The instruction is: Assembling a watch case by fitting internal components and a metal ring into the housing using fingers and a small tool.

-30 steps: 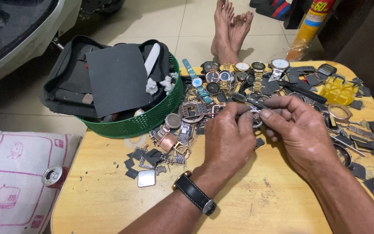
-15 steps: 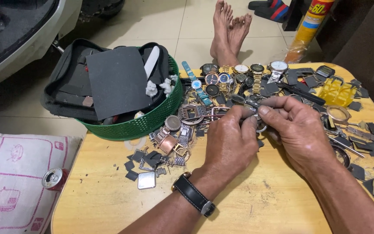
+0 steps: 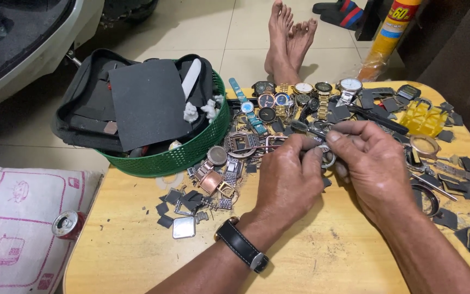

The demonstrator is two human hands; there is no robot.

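My left hand [image 3: 286, 179] and my right hand [image 3: 373, 166] meet over the middle of a round wooden table [image 3: 300, 261]. Between their fingertips they pinch a small silver watch part [image 3: 325, 152], mostly hidden by the fingers. A thin metal tool [image 3: 305, 128] sticks out up and to the left from the hands; which hand grips it is unclear. My left wrist wears a black-strapped watch [image 3: 243, 250]. Several wristwatches [image 3: 300, 95] lie in a row just beyond the hands.
A green basket [image 3: 180, 155] with a black case stands at the table's left rim. Watch cases, bands and dark scraps [image 3: 202, 185] litter the left, more parts [image 3: 452, 174] the right. A yellow plastic piece [image 3: 422, 117], bare feet [image 3: 289, 38], a can [image 3: 67, 224] on a cushion.
Both hands stay pressed together on the small part, with only slight finger movement. The view has shifted a little.
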